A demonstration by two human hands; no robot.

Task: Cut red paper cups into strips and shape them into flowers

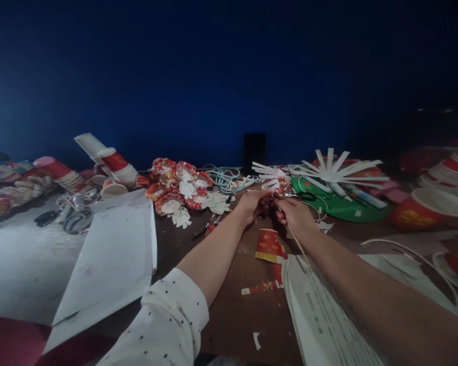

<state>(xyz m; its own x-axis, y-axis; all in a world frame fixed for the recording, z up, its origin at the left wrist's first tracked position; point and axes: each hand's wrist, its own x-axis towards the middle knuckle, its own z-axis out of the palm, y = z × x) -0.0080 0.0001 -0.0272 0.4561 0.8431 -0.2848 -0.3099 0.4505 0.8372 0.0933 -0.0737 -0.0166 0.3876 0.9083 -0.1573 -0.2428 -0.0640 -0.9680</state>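
My left hand is closed, fingers pinched at the base of a red-and-white paper cup cut into strips. The cup's white strips fan out beyond the fingers. My right hand is pinched beside it, and a thin tan strand runs from its fingers down toward me. Both sets of fingertips almost meet, partly hiding what they grip. Just past my right hand lie scissors with dark handles. Below the hands rests a red cut piece of paper cup.
Finished-looking red and white paper crafts are heaped left of centre. White sheets lie at left, stacked cups behind them. At right are a green board, a white strip fan and a red cup. Printed paper lies under my right forearm.
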